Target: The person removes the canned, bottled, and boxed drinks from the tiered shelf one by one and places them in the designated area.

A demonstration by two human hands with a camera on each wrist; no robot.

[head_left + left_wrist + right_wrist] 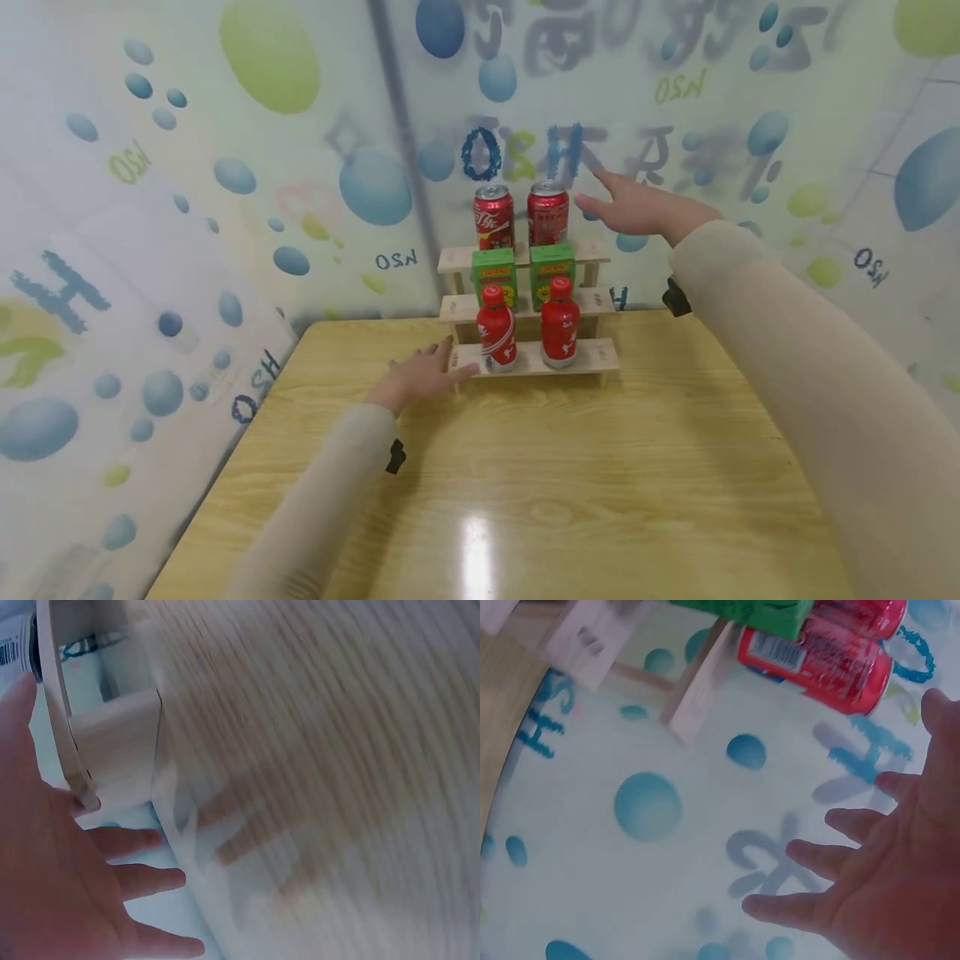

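Observation:
A three-step wooden rack point(528, 360) stands at the back of the table. Two red soda cans point(548, 218) are on its top step, two green drink cartons point(552, 271) on the middle one, and two red bottles point(559, 325) on the lowest. My left hand point(420, 379) is at the rack's lower left end with its fingers spread; its thumb lies by the bottom step's edge in the left wrist view. My right hand point(633, 204) hovers in the air just right of the right can, fingers extended and holding nothing.
The wood-grain table point(525, 467) reaches toward me, with a bright light reflection near its front. Behind and to the left rise pale wall sheets point(315, 175) printed with blue and green drops and letters.

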